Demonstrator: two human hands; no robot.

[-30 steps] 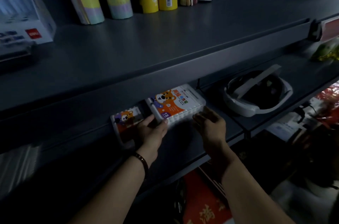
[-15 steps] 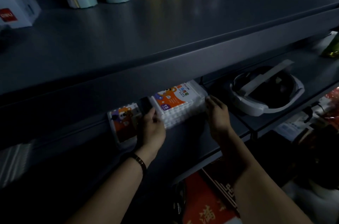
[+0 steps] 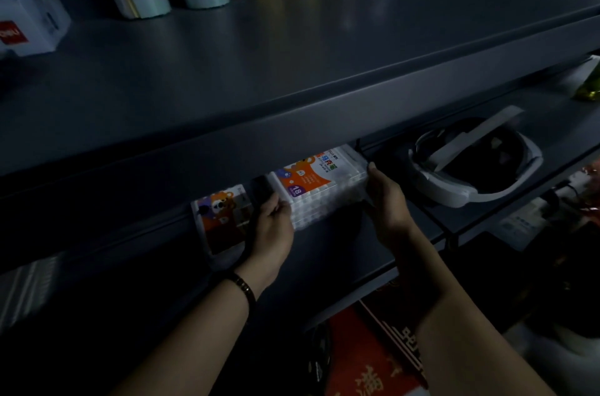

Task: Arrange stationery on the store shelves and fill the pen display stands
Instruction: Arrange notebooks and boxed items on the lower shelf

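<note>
**Marker box held at both ends, going under the upper shelf**

Head view: I have the marker box between my hands on the lower shelf, its far edge already tucked under the lip of the upper shelf. My left hand grasps the box's left end, fingers curled onto its near corner; my right hand presses flat against the right end, fingertips at the top corner. So both hands are grasping the box, one at each end.

The box's long axis runs left to right, rising slightly toward the right, roughly parallel to the shelf front. It lies directly ahead of both hands, neither nearer than the other, so I judge the push goes straight back into the shelf. A smaller bear-print pack stands just beside my left hand, close to the box's left end. A white headset rests on the same shelf to the right, apart from the box.
</note>
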